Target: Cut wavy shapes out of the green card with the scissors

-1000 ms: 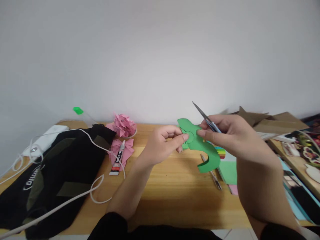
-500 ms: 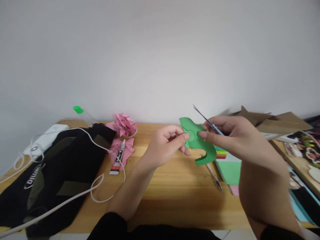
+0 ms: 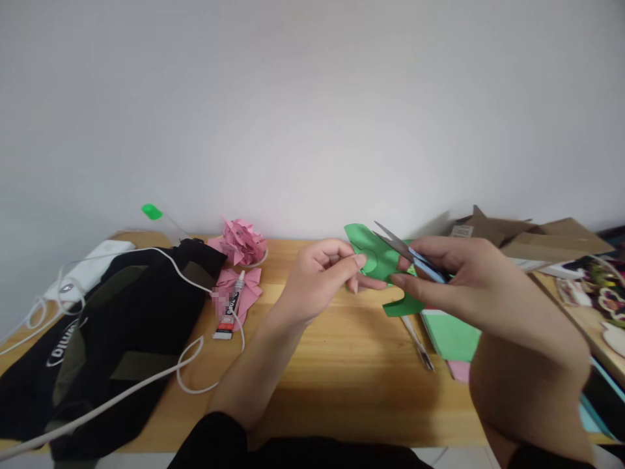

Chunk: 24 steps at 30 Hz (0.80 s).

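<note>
A piece of green paper (image 3: 385,258) with a circle drawn on it is held up above the wooden table. My left hand (image 3: 325,277) pinches its left edge between thumb and fingers, beside the circle. My right hand (image 3: 454,270) holds scissors (image 3: 398,242) with blue handles. Their blades are slightly apart and point up and left, over the upper part of the paper. The right thumb and fingertips lie close against the paper; whether they touch it I cannot tell. A curled strip of the paper hangs below.
On the table (image 3: 336,371) lie a glue tube (image 3: 228,309), pink folded paper (image 3: 251,290) and a pink paper flower (image 3: 243,241). A black bag (image 3: 161,326) and white cable (image 3: 117,397) occupy the left. A pen-like tool (image 3: 417,344), green sheets (image 3: 452,332) and cardboard (image 3: 547,241) are right.
The scissors have turned and their blades have opened, moving over the paper. My right hand has shifted slightly right. The green paper has tilted, with my left hand still pinching it.
</note>
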{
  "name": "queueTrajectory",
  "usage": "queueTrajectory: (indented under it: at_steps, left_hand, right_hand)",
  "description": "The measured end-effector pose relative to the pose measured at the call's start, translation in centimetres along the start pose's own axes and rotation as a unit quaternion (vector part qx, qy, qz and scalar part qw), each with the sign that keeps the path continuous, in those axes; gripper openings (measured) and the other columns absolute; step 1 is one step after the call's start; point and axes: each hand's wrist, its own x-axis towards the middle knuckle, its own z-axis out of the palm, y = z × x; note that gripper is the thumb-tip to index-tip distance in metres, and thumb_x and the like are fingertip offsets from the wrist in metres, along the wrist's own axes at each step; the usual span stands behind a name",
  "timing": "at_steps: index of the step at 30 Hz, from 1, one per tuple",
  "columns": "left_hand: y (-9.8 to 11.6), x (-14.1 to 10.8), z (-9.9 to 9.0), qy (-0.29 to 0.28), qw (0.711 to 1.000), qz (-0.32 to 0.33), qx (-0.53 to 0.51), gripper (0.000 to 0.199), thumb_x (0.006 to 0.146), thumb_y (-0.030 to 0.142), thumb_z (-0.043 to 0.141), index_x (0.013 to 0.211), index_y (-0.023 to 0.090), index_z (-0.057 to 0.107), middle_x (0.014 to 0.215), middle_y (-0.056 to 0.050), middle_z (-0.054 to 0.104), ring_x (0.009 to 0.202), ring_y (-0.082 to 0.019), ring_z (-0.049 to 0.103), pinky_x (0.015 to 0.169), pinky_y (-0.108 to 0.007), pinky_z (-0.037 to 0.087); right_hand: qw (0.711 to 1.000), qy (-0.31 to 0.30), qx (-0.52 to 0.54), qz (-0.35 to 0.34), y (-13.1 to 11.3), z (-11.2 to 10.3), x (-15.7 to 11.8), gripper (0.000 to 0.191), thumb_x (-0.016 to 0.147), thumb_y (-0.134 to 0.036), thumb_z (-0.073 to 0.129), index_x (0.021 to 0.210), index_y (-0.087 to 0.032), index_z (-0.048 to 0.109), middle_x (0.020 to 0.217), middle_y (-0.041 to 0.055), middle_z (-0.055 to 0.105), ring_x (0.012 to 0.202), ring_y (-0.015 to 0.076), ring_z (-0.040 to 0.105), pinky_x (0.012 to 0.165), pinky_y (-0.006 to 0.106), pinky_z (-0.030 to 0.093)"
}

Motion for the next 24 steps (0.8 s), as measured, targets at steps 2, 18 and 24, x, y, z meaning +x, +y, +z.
queueTrajectory:
  at_steps: [2, 18, 24]
  left_hand:
    - [0.0, 0.0, -0.1, 0.01, 1.0, 0.016, -0.009, 0.024, 0.08, 0.023, 0.064, 0.06, 0.017, 0.05, 0.044, 0.009, 0.05, 0.052, -0.013, 0.069, 0.057, -0.019, 0.053]
    - [-0.1, -0.5, 0.0, 0.094, 0.987, 0.13, -0.011, 0.025, 0.085, 0.021, 0.062, 0.061, 0.018, 0.057, 0.049, 0.007, 0.055, 0.048, -0.004, 0.053, 0.059, -0.019, 0.05]
    - [-0.4, -0.7, 0.2, 0.116, 0.979, 0.152, 0.068, 0.026, 0.085, 0.024, 0.063, 0.06, 0.019, 0.057, 0.05, 0.006, 0.058, 0.05, -0.006, 0.053, 0.054, -0.021, 0.045]
  right_hand:
    - [0.997, 0.074, 0.024, -0.006, -0.1, 0.4, -0.6, 0.024, 0.076, -0.04, 0.07, 0.07, -0.017, 0.064, 0.054, -0.0024, 0.049, 0.048, 0.0095, 0.043, 0.041, 0.021, 0.034]
    - [0.888, -0.04, 0.447, 0.096, 1.5, 6.7, -4.1, 0.044, 0.093, -0.057, 0.042, 0.077, -0.018, 0.054, 0.042, -0.0088, 0.034, 0.037, 0.0046, 0.02, 0.036, 0.019, 0.017]
    - [0.863, -0.043, 0.491, 0.113, 1.0, 6.6, -3.8, 0.045, 0.091, -0.058, 0.045, 0.077, -0.017, 0.057, 0.039, -0.0095, 0.034, 0.033, 0.0034, 0.017, 0.033, 0.017, 0.013]
